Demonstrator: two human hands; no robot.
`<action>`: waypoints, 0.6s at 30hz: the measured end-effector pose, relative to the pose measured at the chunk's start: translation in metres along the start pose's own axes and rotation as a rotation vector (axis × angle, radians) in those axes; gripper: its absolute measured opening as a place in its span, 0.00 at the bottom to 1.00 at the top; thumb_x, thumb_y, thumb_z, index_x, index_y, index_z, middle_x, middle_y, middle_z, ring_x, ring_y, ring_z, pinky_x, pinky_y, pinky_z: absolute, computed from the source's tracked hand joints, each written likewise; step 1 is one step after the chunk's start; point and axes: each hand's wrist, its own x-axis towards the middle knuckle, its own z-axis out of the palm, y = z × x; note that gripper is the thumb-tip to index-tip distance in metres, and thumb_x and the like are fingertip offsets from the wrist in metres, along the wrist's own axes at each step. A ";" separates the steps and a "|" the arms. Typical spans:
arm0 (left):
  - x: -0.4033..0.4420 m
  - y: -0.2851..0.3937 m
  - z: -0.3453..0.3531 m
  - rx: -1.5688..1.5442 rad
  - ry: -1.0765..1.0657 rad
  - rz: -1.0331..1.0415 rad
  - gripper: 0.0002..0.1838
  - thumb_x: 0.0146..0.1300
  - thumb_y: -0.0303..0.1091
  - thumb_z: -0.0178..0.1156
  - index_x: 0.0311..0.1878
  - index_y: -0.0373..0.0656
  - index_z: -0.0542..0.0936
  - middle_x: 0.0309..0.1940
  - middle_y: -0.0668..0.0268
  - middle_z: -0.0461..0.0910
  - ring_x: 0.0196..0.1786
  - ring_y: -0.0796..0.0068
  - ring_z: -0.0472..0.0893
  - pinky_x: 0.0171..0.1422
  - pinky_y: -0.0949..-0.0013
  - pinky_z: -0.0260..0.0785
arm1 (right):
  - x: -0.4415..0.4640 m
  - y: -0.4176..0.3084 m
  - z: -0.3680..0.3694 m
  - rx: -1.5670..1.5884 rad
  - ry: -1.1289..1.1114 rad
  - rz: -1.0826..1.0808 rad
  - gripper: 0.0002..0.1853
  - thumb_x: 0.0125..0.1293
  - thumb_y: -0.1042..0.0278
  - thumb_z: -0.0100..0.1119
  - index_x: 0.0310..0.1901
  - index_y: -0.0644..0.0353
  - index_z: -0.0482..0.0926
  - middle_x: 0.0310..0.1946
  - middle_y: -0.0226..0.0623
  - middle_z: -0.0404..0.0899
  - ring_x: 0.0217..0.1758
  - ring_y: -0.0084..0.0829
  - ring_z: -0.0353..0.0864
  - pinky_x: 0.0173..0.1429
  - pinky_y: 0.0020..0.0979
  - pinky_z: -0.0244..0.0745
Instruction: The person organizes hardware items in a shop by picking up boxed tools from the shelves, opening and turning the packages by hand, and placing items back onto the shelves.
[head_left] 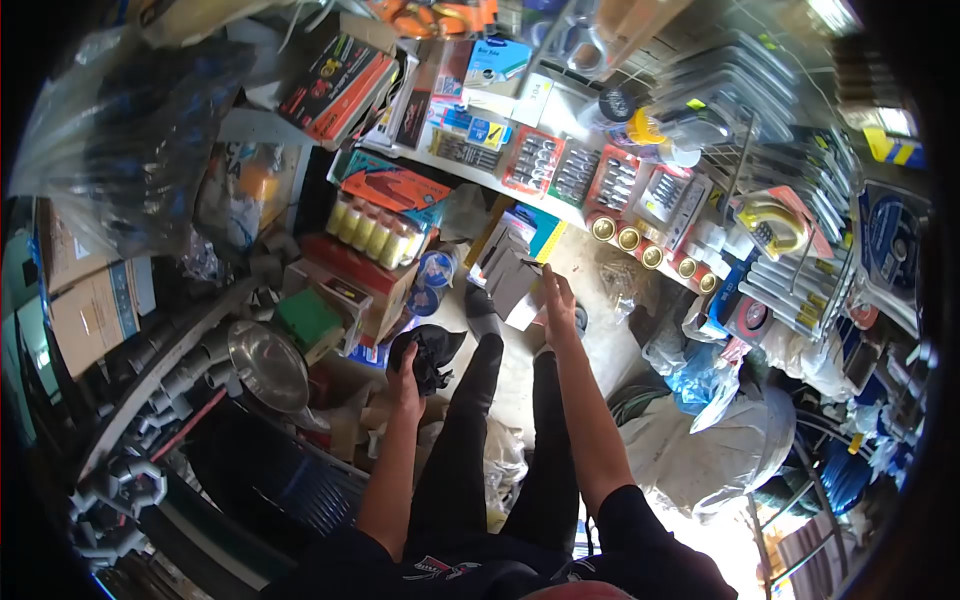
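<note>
My left hand [405,378] is closed around a black crumpled bundle [433,360], which looks like thin plastic or cloth; I cannot tell which. Out in front, my right hand [558,303] has its fingers stretched forward. It is beside a stack of dark grey flat sheets or boxes [512,285] with a pale side, and whether the fingertips touch it I cannot tell. Behind that stack stands a yellow and teal packet [540,232]. My shoes and legs are below, partly hidden by the stack.
A white shelf [480,172] carries carded drill bits [535,160] and several gold-topped cans [628,238]. To the left are a tray of yellow bottles [370,232], a green box [308,322] and a metal bowl [268,365]. A large white sack [710,450] lies on the right.
</note>
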 end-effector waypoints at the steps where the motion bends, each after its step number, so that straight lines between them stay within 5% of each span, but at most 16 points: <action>1: -0.009 -0.001 0.008 0.002 0.030 0.003 0.31 0.63 0.41 0.73 0.65 0.37 0.77 0.57 0.60 0.82 0.58 0.64 0.83 0.64 0.62 0.76 | 0.000 0.003 0.006 -0.019 -0.018 -0.071 0.36 0.68 0.35 0.65 0.61 0.62 0.79 0.49 0.44 0.84 0.52 0.29 0.82 0.52 0.31 0.79; 4: -0.021 -0.011 0.019 0.005 0.044 -0.017 0.31 0.63 0.41 0.74 0.64 0.36 0.78 0.57 0.61 0.82 0.57 0.66 0.83 0.63 0.65 0.76 | -0.009 -0.044 0.017 0.019 0.030 0.293 0.41 0.63 0.33 0.70 0.64 0.63 0.76 0.50 0.46 0.83 0.51 0.31 0.83 0.54 0.34 0.80; 7: -0.024 -0.011 0.044 0.126 0.055 0.009 0.29 0.62 0.39 0.75 0.63 0.36 0.79 0.56 0.61 0.83 0.57 0.69 0.82 0.63 0.67 0.74 | -0.011 -0.043 0.031 -0.111 0.047 0.288 0.48 0.58 0.33 0.74 0.69 0.62 0.69 0.54 0.49 0.82 0.54 0.34 0.84 0.55 0.35 0.81; 8: -0.016 -0.014 0.051 0.171 -0.017 0.066 0.28 0.63 0.38 0.75 0.63 0.36 0.79 0.56 0.62 0.83 0.56 0.70 0.82 0.63 0.67 0.74 | -0.012 -0.046 0.036 -0.221 0.053 0.298 0.56 0.52 0.37 0.79 0.74 0.60 0.61 0.57 0.56 0.80 0.59 0.44 0.83 0.60 0.41 0.79; 11: 0.007 -0.018 0.075 0.275 -0.167 0.091 0.25 0.65 0.37 0.73 0.62 0.37 0.80 0.54 0.64 0.84 0.55 0.73 0.81 0.62 0.69 0.73 | -0.013 -0.046 0.060 -0.581 0.224 0.191 0.59 0.50 0.43 0.81 0.77 0.59 0.55 0.60 0.63 0.77 0.63 0.55 0.80 0.66 0.47 0.75; 12: 0.010 -0.014 0.088 0.268 -0.208 0.142 0.24 0.65 0.38 0.74 0.61 0.37 0.80 0.52 0.66 0.84 0.53 0.76 0.81 0.61 0.71 0.72 | -0.014 -0.056 0.067 -0.475 0.239 0.243 0.63 0.49 0.49 0.79 0.80 0.56 0.46 0.63 0.67 0.72 0.64 0.64 0.77 0.69 0.53 0.71; 15: 0.018 -0.007 0.110 0.285 -0.243 0.133 0.24 0.64 0.41 0.75 0.59 0.40 0.80 0.49 0.69 0.83 0.49 0.78 0.80 0.58 0.72 0.71 | -0.025 -0.079 0.086 -0.624 0.311 0.049 0.65 0.50 0.53 0.77 0.83 0.51 0.39 0.63 0.66 0.69 0.60 0.67 0.78 0.66 0.55 0.74; 18: 0.025 -0.012 0.115 0.256 -0.260 0.149 0.24 0.64 0.40 0.75 0.59 0.40 0.80 0.48 0.69 0.83 0.48 0.79 0.80 0.57 0.72 0.71 | -0.024 -0.088 0.098 -0.672 0.308 0.189 0.64 0.51 0.60 0.73 0.83 0.44 0.37 0.60 0.63 0.66 0.55 0.65 0.80 0.60 0.57 0.77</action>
